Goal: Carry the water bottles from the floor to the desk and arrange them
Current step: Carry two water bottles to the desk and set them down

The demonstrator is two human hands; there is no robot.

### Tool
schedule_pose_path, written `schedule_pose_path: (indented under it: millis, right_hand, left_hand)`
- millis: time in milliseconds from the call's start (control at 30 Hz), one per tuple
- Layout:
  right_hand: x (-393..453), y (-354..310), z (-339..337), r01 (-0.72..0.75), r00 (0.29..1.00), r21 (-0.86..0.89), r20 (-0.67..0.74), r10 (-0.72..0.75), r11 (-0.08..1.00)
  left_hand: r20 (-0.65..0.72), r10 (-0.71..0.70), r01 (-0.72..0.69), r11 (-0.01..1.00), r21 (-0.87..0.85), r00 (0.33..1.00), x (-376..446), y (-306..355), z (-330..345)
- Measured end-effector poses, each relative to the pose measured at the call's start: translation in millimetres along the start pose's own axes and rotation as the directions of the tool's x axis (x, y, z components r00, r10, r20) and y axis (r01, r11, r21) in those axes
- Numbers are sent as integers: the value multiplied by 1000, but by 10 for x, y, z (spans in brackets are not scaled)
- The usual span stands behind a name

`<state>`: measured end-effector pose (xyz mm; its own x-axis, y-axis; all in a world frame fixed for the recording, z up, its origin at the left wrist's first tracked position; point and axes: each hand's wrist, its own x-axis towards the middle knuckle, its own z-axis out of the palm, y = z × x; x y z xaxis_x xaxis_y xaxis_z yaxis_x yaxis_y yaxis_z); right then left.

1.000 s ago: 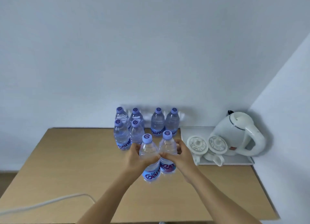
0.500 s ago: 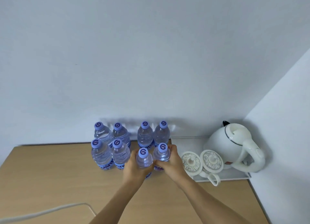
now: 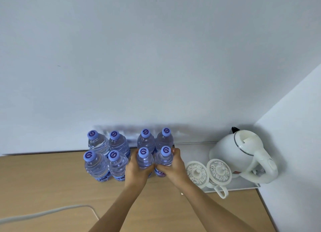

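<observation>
The left hand (image 3: 137, 169) is wrapped round the body of one water bottle (image 3: 144, 159), and the right hand (image 3: 171, 165) is wrapped round a second water bottle (image 3: 164, 158) just beside it; the two touch, and the thumbs meet between them. Both stand upright on the table (image 3: 52, 179), directly in front of two bottles (image 3: 155, 138) at the wall, at 12 o'clock from the hands. At 9 o'clock stand four more bottles (image 3: 106, 153), two by two.

At 3 o'clock a white tray (image 3: 191, 148) holds two lidded cups (image 3: 208, 173) and an electric kettle (image 3: 243, 153). A pale cable (image 3: 43, 213) lies at 7 o'clock.

The risk, I judge, is in letting go: pushing the pair further back could knock the rear bottles against the wall, and the right wrist withdrawing sideways could catch the nearest cup lid.
</observation>
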<state>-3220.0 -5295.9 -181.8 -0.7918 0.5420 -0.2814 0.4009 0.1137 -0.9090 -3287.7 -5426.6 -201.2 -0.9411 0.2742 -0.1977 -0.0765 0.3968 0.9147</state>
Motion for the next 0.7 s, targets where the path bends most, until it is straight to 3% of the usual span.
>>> schedule_pose_path:
  millis: [333, 533, 700]
  right_hand:
    - [-97, -122, -43, -14, 999, -33, 51, 16, 999]
    - [-401, -213, 19, 46, 996, 5, -77, -46, 999]
    - [-805, -196, 124, 95, 975, 52, -206, -82, 994]
  left_hand:
    - [41, 63, -61, 997, -39, 997, -134, 56, -105]
    - [53, 156, -156, 988, 2, 986, -398, 144, -274]
    - [93, 136, -136, 991, -5, 986, -702, 163, -453]
